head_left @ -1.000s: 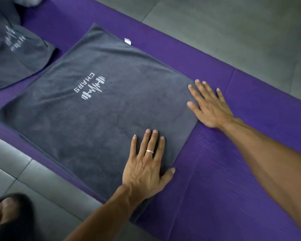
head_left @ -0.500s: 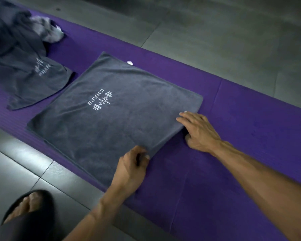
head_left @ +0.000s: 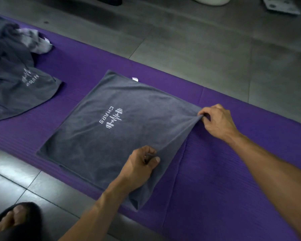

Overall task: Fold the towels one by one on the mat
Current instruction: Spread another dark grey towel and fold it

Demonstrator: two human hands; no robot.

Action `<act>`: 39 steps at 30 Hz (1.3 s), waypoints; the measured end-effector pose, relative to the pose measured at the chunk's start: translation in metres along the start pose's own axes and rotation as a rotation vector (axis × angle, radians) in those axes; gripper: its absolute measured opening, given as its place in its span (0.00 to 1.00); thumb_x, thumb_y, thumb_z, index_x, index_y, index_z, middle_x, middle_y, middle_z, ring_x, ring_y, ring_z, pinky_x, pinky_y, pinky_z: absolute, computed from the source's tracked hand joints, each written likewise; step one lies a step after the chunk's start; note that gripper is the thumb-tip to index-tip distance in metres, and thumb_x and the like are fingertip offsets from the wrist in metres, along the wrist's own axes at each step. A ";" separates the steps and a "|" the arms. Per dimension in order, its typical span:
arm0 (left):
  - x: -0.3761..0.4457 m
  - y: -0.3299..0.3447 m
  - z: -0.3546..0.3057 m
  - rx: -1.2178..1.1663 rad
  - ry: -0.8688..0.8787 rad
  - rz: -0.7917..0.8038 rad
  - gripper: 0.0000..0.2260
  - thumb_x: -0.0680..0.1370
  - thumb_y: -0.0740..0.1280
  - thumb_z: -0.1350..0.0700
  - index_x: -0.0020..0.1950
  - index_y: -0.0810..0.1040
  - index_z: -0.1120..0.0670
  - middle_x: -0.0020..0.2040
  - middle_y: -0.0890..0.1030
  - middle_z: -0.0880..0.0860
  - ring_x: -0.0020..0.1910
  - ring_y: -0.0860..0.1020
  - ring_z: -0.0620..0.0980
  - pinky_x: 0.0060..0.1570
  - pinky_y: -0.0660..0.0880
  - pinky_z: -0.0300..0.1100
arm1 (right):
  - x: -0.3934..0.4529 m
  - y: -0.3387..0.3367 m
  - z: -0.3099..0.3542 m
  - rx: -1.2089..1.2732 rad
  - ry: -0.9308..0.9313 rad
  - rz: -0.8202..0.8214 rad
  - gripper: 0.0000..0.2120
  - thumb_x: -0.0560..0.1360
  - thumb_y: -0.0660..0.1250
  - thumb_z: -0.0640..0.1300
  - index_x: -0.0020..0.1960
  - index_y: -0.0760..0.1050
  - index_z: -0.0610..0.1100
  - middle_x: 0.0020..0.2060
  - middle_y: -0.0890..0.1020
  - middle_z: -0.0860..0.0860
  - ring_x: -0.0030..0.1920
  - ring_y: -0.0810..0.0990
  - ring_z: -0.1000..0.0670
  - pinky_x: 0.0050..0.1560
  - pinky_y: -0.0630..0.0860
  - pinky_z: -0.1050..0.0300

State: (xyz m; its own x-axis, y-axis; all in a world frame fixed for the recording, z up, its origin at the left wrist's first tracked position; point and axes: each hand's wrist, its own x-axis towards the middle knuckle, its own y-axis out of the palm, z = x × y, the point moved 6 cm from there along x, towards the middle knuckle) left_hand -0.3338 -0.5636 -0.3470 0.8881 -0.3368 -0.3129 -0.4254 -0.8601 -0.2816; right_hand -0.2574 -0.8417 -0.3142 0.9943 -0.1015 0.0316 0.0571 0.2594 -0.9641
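Head view: left hand (head_left: 141, 164) pinching the near part of the right edge of the grey towel (head_left: 122, 129), fingers curled tight on the cloth; right hand (head_left: 215, 120) pinching the far right corner, same curled grip, edge lifted just off the purple mat (head_left: 233, 171). Rest of towel flat mid-mat, logo up, apparently folded to a square already; probably one more fold leftward to go. Heap of unfolded towels (head_left: 16, 75) at far left, not yet done. Bare mat to the right, open room there; near towel edge close to the mat's rim, tiled floor (head_left: 198, 49) beyond.
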 end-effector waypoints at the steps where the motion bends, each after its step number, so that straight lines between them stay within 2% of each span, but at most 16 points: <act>1: 0.000 -0.005 -0.002 0.038 0.025 -0.015 0.03 0.77 0.68 0.60 0.43 0.78 0.53 0.32 0.79 0.50 0.31 0.74 0.42 0.35 0.73 0.39 | 0.002 -0.002 0.001 0.024 0.019 -0.009 0.08 0.74 0.67 0.39 0.51 0.82 0.48 0.45 0.83 0.48 0.57 0.74 0.43 0.59 0.70 0.43; 5: -0.002 -0.047 -0.003 0.247 0.086 -0.152 0.01 0.77 0.69 0.57 0.47 0.79 0.51 0.38 0.82 0.45 0.40 0.80 0.42 0.44 0.75 0.39 | 0.024 -0.001 0.029 0.083 0.023 -0.049 0.08 0.75 0.66 0.40 0.50 0.81 0.49 0.45 0.83 0.51 0.57 0.74 0.45 0.61 0.68 0.44; 7: -0.003 -0.073 0.001 0.386 0.113 -0.244 0.01 0.77 0.68 0.55 0.48 0.79 0.50 0.39 0.82 0.45 0.42 0.80 0.47 0.46 0.76 0.44 | 0.041 0.005 0.057 0.064 -0.029 -0.077 0.07 0.75 0.65 0.40 0.50 0.80 0.49 0.47 0.83 0.51 0.57 0.74 0.44 0.60 0.67 0.45; 9: -0.005 -0.097 0.005 0.484 0.107 -0.328 0.02 0.77 0.67 0.52 0.48 0.77 0.48 0.41 0.82 0.46 0.44 0.80 0.53 0.45 0.76 0.47 | 0.059 0.012 0.088 0.004 -0.086 -0.119 0.06 0.76 0.66 0.42 0.50 0.80 0.48 0.48 0.83 0.51 0.56 0.74 0.44 0.60 0.65 0.46; 12: -0.007 -0.128 0.014 0.597 0.077 -0.413 0.05 0.79 0.62 0.48 0.50 0.74 0.48 0.45 0.82 0.48 0.47 0.79 0.57 0.44 0.75 0.49 | 0.087 0.023 0.134 -0.093 -0.167 -0.174 0.06 0.77 0.65 0.45 0.50 0.80 0.47 0.48 0.82 0.50 0.57 0.74 0.45 0.66 0.60 0.43; 17: 0.000 -0.173 0.026 0.769 0.025 -0.478 0.11 0.81 0.55 0.45 0.54 0.69 0.51 0.48 0.81 0.51 0.48 0.79 0.60 0.39 0.70 0.48 | 0.131 0.042 0.205 -0.191 -0.323 -0.211 0.09 0.78 0.60 0.40 0.53 0.79 0.46 0.48 0.82 0.50 0.59 0.73 0.46 0.73 0.47 0.38; 24: 0.012 -0.245 0.059 0.810 -0.087 -0.524 0.12 0.81 0.55 0.45 0.55 0.70 0.52 0.45 0.81 0.52 0.45 0.79 0.60 0.39 0.70 0.47 | 0.183 0.086 0.288 -0.296 -0.446 -0.179 0.10 0.76 0.61 0.36 0.51 0.79 0.45 0.45 0.81 0.49 0.57 0.73 0.45 0.73 0.43 0.35; 28: 0.022 -0.269 0.085 0.817 -0.141 -0.490 0.12 0.81 0.56 0.44 0.55 0.71 0.51 0.42 0.80 0.52 0.43 0.79 0.59 0.40 0.73 0.48 | 0.202 0.125 0.316 -0.330 -0.478 -0.098 0.09 0.75 0.62 0.36 0.49 0.79 0.45 0.43 0.80 0.49 0.57 0.72 0.45 0.73 0.43 0.34; 31: 0.026 -0.275 0.100 0.890 -0.182 -0.438 0.13 0.81 0.54 0.43 0.55 0.71 0.51 0.43 0.80 0.52 0.43 0.79 0.58 0.40 0.74 0.48 | 0.210 0.147 0.325 -0.337 -0.508 -0.030 0.09 0.76 0.62 0.37 0.50 0.80 0.45 0.43 0.80 0.49 0.58 0.72 0.44 0.73 0.43 0.35; 34: 0.028 -0.283 0.108 0.999 -0.196 -0.433 0.13 0.79 0.60 0.43 0.54 0.73 0.51 0.46 0.79 0.51 0.44 0.79 0.56 0.37 0.72 0.47 | 0.213 0.157 0.322 -0.354 -0.488 -0.023 0.09 0.78 0.63 0.41 0.55 0.79 0.44 0.53 0.79 0.46 0.64 0.70 0.43 0.74 0.45 0.35; 36: 0.032 -0.284 0.099 1.041 -0.090 -0.502 0.10 0.76 0.66 0.49 0.51 0.76 0.54 0.45 0.77 0.53 0.43 0.78 0.57 0.36 0.73 0.48 | 0.213 0.156 0.320 -0.297 -0.443 -0.074 0.12 0.77 0.65 0.42 0.59 0.77 0.42 0.60 0.76 0.43 0.70 0.66 0.42 0.74 0.47 0.34; 37: 0.037 -0.279 0.091 1.040 -0.002 -0.530 0.09 0.75 0.65 0.52 0.50 0.78 0.55 0.45 0.77 0.54 0.43 0.77 0.58 0.37 0.75 0.49 | 0.208 0.153 0.323 -0.251 -0.434 -0.113 0.13 0.76 0.66 0.42 0.59 0.77 0.41 0.62 0.74 0.43 0.71 0.65 0.42 0.73 0.49 0.35; 39: 0.050 -0.254 0.075 0.952 0.147 -0.494 0.14 0.74 0.58 0.53 0.52 0.79 0.55 0.49 0.79 0.54 0.46 0.77 0.57 0.42 0.77 0.51 | 0.187 0.149 0.332 -0.083 -0.489 -0.180 0.13 0.75 0.64 0.42 0.58 0.77 0.41 0.62 0.75 0.42 0.67 0.69 0.41 0.70 0.60 0.36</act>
State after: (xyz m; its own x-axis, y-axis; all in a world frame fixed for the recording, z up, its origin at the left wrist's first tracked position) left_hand -0.1943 -0.3333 -0.3591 0.9837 -0.1318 0.1219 0.0805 -0.2834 -0.9556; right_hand -0.0333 -0.5026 -0.3647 0.8964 0.3275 0.2988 0.2430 0.2007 -0.9490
